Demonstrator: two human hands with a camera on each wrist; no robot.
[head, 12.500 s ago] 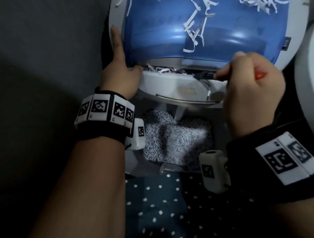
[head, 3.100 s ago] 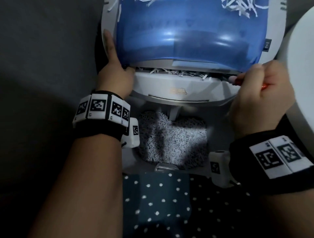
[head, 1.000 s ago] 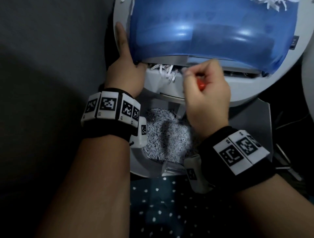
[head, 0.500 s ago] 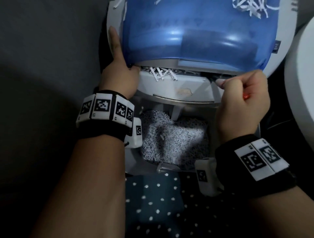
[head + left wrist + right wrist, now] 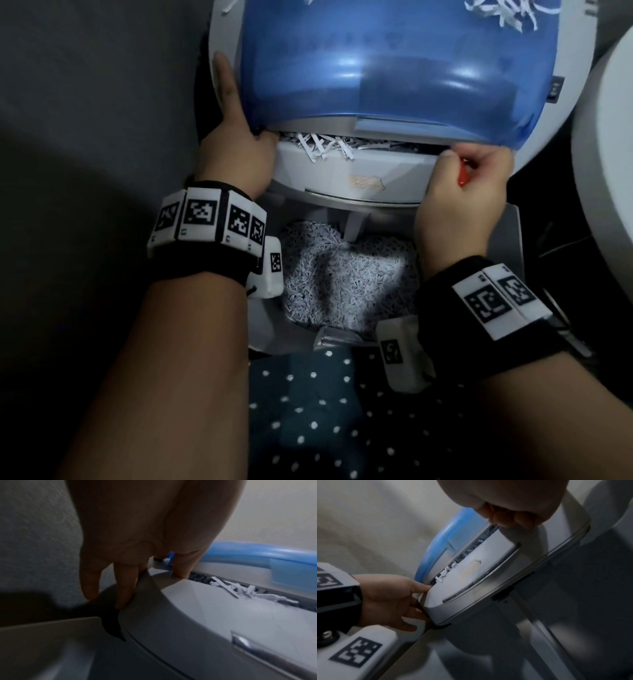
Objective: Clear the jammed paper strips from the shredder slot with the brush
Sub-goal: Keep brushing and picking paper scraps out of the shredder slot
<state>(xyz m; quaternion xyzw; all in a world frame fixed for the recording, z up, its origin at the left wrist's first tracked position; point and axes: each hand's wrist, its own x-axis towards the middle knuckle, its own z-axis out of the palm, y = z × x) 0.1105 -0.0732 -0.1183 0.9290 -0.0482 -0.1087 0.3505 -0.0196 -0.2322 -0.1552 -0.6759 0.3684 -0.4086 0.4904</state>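
Observation:
The shredder has a white head (image 5: 342,171) under a blue translucent cover (image 5: 394,68). White paper strips (image 5: 322,145) stick out of the left part of its slot, also seen in the left wrist view (image 5: 240,589) and the right wrist view (image 5: 443,574). My left hand (image 5: 239,137) braces the head's left side, fingers (image 5: 123,588) straight down its edge and the thumb at the slot's left end. My right hand (image 5: 459,164) grips the red-handled brush (image 5: 463,174) at the slot's right end. The bristles are hidden.
Below the head, an open bin (image 5: 342,274) holds a heap of shredded paper. Loose strips (image 5: 507,13) lie on top of the blue cover. A white rounded object (image 5: 609,171) stands close on the right. Dark dotted fabric (image 5: 308,411) lies nearest me.
Over the last second my right hand has moved with the brush from beside the left bunch of strips to the slot's right end. The left hand has stayed in place.

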